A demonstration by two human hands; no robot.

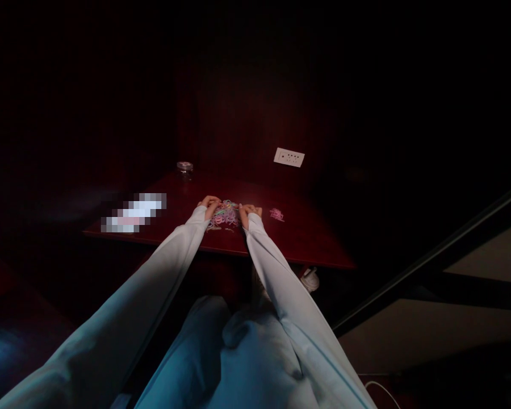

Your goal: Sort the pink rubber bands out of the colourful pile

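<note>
A loose pile of thin pastel bands (226, 218), which look like elastic hair ties, lies near the front of the dark red table. My left hand (209, 205) rests at the pile's left side, its fingers bent and pressed together over the bands. On the right side, my right hand (250, 212) has its thumb and fingers closed at the pile's edge. Whatever each hand pinches is too small to make out. Just right of that hand sits a smaller heap of pink bands (276, 215), apart from the main pile.
A clear lidded jar (184, 170) stands at the table's back left. A bright, pixelated flat object (134, 215) lies near the left edge of the table (306, 244). A white socket plate (289, 157) is on the dark wall behind. Below the table is a round whitish object (310, 280).
</note>
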